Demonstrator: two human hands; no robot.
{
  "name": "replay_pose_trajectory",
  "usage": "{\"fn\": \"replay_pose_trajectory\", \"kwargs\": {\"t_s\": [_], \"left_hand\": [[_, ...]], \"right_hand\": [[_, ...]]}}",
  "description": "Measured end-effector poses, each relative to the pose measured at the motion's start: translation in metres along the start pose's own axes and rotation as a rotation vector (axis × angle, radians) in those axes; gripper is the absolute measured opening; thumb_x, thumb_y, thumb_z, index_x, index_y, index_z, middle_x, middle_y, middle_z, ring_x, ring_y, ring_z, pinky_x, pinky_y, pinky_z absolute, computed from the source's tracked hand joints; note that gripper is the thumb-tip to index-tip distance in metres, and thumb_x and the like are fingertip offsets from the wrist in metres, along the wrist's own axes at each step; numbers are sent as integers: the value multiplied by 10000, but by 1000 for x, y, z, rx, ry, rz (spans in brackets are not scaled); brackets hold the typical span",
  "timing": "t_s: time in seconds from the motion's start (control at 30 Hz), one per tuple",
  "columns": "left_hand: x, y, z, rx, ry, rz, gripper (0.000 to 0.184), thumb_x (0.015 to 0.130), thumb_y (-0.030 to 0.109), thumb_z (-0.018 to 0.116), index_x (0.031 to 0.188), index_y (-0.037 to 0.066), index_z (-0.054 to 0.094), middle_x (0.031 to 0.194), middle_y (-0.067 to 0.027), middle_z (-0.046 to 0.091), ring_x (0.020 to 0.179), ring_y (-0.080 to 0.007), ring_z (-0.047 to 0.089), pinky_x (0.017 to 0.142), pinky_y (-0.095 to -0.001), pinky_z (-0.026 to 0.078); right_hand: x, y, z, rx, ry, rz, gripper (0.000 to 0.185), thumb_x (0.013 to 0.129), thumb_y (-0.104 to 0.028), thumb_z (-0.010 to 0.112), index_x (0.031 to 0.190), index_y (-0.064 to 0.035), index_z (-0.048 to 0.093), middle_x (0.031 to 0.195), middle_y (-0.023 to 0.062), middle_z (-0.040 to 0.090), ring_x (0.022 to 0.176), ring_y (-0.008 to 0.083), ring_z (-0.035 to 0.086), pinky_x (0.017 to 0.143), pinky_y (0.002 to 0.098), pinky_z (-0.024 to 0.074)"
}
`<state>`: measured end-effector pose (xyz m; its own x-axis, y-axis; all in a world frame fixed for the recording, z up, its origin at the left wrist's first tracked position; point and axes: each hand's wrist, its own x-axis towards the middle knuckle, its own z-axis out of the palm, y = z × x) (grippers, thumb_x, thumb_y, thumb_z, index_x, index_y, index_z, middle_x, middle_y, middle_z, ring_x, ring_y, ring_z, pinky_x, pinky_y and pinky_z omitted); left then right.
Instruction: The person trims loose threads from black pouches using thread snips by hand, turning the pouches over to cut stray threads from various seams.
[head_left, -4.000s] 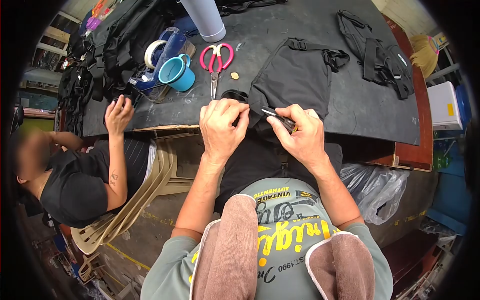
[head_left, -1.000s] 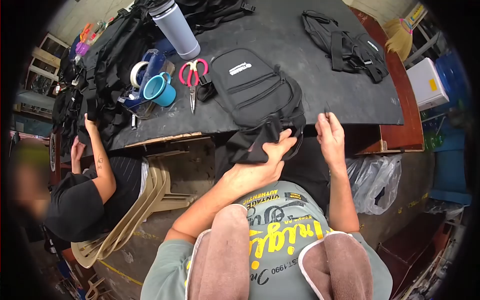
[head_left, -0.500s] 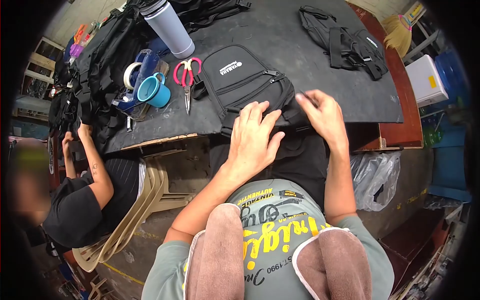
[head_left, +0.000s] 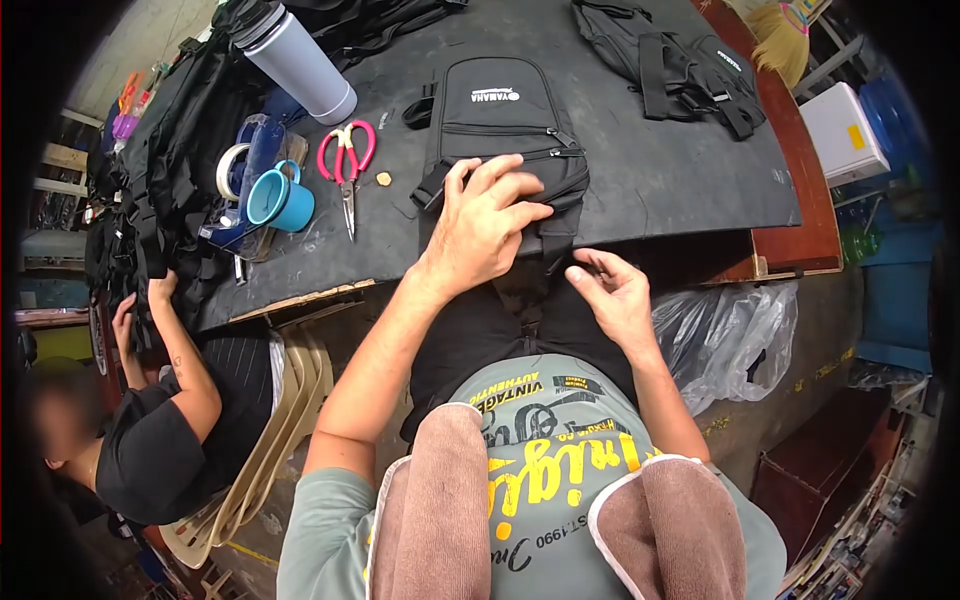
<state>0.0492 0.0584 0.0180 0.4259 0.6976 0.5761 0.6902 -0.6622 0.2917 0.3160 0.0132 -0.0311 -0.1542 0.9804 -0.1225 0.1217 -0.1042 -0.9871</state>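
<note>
Laid over the lower pocket of a black bag (head_left: 490,115), the left hand (head_left: 480,225) is seen with its fingers half bent; whether any cloth is pinched under them cannot be told. Beside a strap (head_left: 557,238) at the table's near edge, the right hand (head_left: 615,300) is held with fingers curled; whether anything is grasped cannot be told either.

At far left, by a plastic chair (head_left: 258,440), a co-worker's (head_left: 150,440) hands are raised to a heap of black bags (head_left: 170,170). Next, a blue dispenser (head_left: 262,145) with a tape roll (head_left: 222,174) is partly blocked by a turquoise cup (head_left: 290,208). Behind them a pale tumbler (head_left: 300,75) is stood on the table (head_left: 680,180). Red-handled scissors (head_left: 347,184) are laid just right of the cup, points toward the near edge, with a small tan piece (head_left: 384,179) beside them.

The black bag is placed by the near edge, logo side up, its lower part covered by the left hand. Farther right, well apart, a second bag (head_left: 660,70) is laid. Past it a broom (head_left: 780,45) and a white box (head_left: 842,135) are seen, and, lower down, clear plastic (head_left: 735,330).
</note>
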Motion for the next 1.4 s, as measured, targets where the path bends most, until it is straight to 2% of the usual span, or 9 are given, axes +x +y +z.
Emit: {"fn": "replay_pose_trajectory", "kwargs": {"t_s": [0.07, 0.1, 0.2, 0.3, 0.37, 0.4, 0.53, 1.23, 1.4], "left_hand": [[2, 14, -3, 6, 147, -50, 410, 799, -18, 784, 1172, 138, 853, 1231, -44, 753, 1312, -297, 661, 1153, -544, 442], [-2, 19, -4, -8, 177, -28, 390, 767, 3, 815, 1142, 106, 842, 1142, -62, 748, 1112, -301, 701, 995, -477, 533], [-11, 45, 11, -185, 160, -152, 301, 825, 24, 879, 1117, 81, 836, 1021, -79, 743, 881, -310, 715, 767, -442, 587], [-26, 55, 32, -99, 121, -262, 297, 836, 124, 952, 1102, 75, 830, 1103, -62, 747, 982, -305, 710, 844, -438, 587], [-31, 58, 41, -48, 130, -268, 307, 834, 149, 961, 1102, 82, 828, 1113, -51, 745, 998, -296, 703, 858, -437, 574], [-31, 60, 42, 2, 139, -270, 318, 832, 174, 971, 1101, 88, 826, 1124, -40, 742, 1014, -288, 696, 873, -436, 561], [-25, 68, 43, -12, 183, -299, 293, 838, 183, 968, 1086, 111, 830, 1100, -21, 733, 991, -267, 681, 879, -438, 518], [-28, 70, 53, -106, 258, -401, 183, 881, 131, 929, 987, 144, 780, 1042, 0, 736, 990, -269, 658, 910, -451, 445], [-27, 71, 52, -96, 254, -403, 175, 890, 147, 927, 989, 146, 783, 1038, 3, 737, 991, -266, 656, 907, -454, 442]], "right_hand": [[2, 9, 8, 54, -70, 29, 335, 1054, -160, 892, 1310, 43, 815, 1129, 12, 815, 949, 47, 687, 853, 237, 570], [3, 15, 14, 137, -70, 14, 295, 1061, -155, 884, 1278, 34, 821, 1095, -8, 803, 919, 34, 661, 818, 228, 551], [4, 30, 10, 94, -85, 61, 174, 1078, -134, 856, 1167, 5, 799, 1029, -51, 743, 873, 17, 607, 774, 216, 497], [2, 36, 9, 96, 40, -147, 259, 1105, -151, 814, 1278, -21, 672, 958, -42, 698, 826, 39, 586, 745, 241, 495], [-2, 16, -11, -161, 34, -161, 308, 1100, -149, 804, 1323, -21, 636, 941, 16, 700, 808, 81, 608, 748, 277, 520], [-2, 13, -14, -252, 66, -210, 327, 1087, -149, 805, 1335, -16, 639, 931, 82, 712, 795, 148, 658, 750, 329, 552], [-1, -7, -17, -449, 140, -368, 330, 1059, -126, 834, 1328, -21, 674, 956, 123, 757, 796, 232, 727, 758, 371, 589], [7, -11, -11, -489, 104, -460, 298, 968, -118, 926, 1194, -17, 760, 1055, 164, 833, 844, 342, 817, 753, 391, 636], [3, -8, -4, -406, 114, -371, 286, 1002, -122, 909, 1211, 3, 758, 1024, 162, 824, 849, 268, 810, 764, 368, 624]]}}
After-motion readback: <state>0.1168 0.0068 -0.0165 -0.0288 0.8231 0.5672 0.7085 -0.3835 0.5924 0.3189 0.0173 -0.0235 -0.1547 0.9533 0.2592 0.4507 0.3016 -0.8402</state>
